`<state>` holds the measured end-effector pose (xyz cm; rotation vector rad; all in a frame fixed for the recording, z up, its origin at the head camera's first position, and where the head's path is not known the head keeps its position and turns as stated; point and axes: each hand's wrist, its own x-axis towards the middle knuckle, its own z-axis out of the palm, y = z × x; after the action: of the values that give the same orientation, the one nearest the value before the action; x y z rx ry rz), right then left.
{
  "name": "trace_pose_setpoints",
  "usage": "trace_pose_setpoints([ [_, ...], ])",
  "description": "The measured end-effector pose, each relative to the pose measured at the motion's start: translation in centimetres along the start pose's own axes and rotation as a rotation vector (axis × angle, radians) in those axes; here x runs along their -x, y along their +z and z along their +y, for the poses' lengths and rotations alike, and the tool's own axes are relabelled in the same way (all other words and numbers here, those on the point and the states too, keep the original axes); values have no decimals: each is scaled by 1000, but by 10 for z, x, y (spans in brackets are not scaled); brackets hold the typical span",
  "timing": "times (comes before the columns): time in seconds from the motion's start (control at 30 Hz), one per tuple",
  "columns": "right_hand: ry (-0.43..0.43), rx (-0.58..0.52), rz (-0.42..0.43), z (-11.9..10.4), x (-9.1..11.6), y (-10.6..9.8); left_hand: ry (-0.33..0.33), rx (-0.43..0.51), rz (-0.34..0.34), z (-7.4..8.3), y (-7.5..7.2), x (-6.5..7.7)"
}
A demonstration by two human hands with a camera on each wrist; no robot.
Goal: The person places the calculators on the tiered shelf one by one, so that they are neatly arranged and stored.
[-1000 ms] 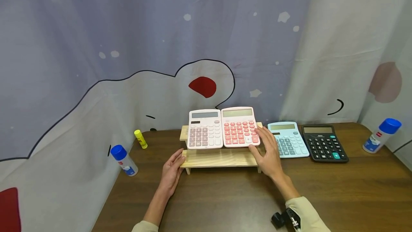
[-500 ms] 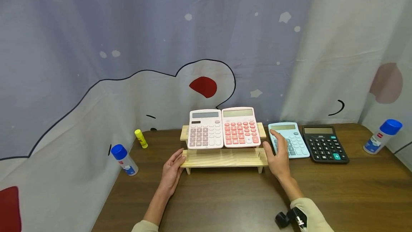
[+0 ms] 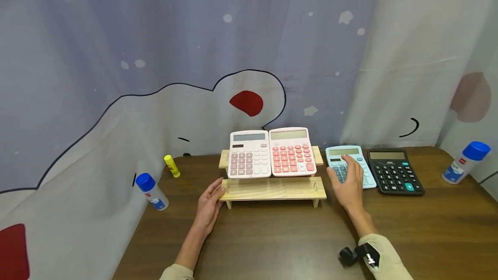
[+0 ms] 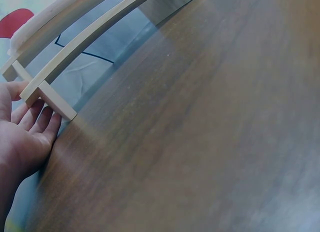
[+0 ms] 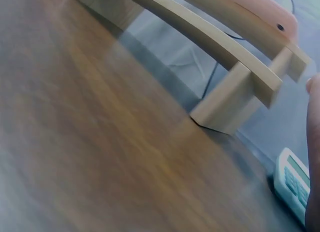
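Observation:
A two-tier wooden shelf (image 3: 273, 189) stands on the table. On its upper tier a white calculator (image 3: 249, 154) and a pink calculator (image 3: 292, 152) lean side by side. My left hand (image 3: 208, 206) holds the left end of the lower tier, thumb on top and fingers below beside the leg, as the left wrist view shows. My right hand (image 3: 349, 188) hovers with fingers spread, overlapping a light blue calculator (image 3: 363, 168) to the right of the shelf. In the right wrist view only the edge of that hand (image 5: 314, 157) shows, next to the light blue calculator (image 5: 294, 184).
A black calculator (image 3: 394, 172) lies right of the light blue one. Blue-capped white bottles stand at far left (image 3: 153, 192) and far right (image 3: 466, 163). A small yellow glue stick (image 3: 172, 166) is behind the left bottle. A patterned curtain (image 3: 175, 55) hangs behind the table.
My right hand has let go of the pink calculator's right side and moved right, over the light blue calculator. My left hand keeps its hold on the shelf.

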<state>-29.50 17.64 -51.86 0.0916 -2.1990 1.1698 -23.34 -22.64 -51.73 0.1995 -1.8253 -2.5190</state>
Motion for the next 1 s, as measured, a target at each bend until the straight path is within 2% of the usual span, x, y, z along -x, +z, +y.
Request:
trace_pose_setpoints([
  [0.2,137,166,-74,10,1,-11,0,0,-5,-1,-1,1],
  [0.33,180,241,-123,14,0,-16,3,-3,-14,-1,-1,1],
  [0.67,208,371,-225,19,-3,-22,6,1,1,0,1,1],
  [0.83,190,390,-246,17,1,-21,-9,14,11,0,0,1],
  [1.0,166,402,-245,16,3,-20,17,-8,-3,-1,-1,1],
])
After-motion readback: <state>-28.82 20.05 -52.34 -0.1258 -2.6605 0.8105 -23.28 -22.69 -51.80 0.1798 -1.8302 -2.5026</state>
